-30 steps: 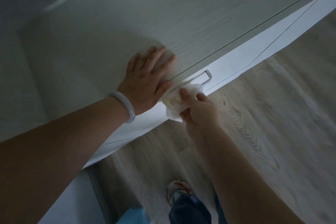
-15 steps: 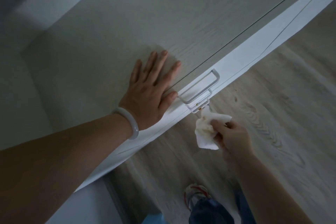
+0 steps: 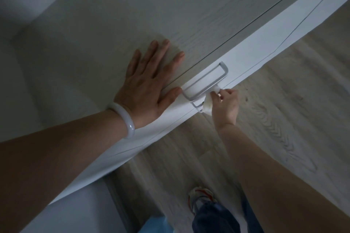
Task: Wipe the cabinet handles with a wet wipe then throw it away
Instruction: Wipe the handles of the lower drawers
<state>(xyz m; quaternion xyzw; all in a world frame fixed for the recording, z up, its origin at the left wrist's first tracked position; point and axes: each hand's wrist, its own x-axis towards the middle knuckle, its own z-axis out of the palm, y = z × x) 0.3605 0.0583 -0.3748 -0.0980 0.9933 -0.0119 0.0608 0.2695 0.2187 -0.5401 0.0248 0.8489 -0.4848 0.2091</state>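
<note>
- Since half a second ago, the right hand (image 3: 226,104) has come back up from the floor side and now has the wet wipe (image 3: 208,104) on the handles again.
- Now the right hand's fingers are curled and pinch the wipe tight.
- The wipe is bunched up and white. It touches the near end of the upper handle (image 3: 206,83) and covers part of the lower handle (image 3: 197,105) just below it.
- Both handles are silver bars on the white front of the cabinet (image 3: 251,58).
- The left hand (image 3: 149,83) lies flat on the cabinet top, with straight fingers spread apart. It holds nothing.
- The left thumb sits on the front edge, just beside the left end of the upper handle.
- A pale bracelet (image 3: 125,121) is on the left wrist.
- Below the cabinet is a light wood floor (image 3: 284,119).
- At the near edge, a white shoe with red marks (image 3: 200,197) stands on the floor, with a dark blue trouser leg (image 3: 214,219) over it.
- Something light blue (image 3: 157,225) shows at the bottom, left of the leg. It is too cut off to tell what it is.
</note>
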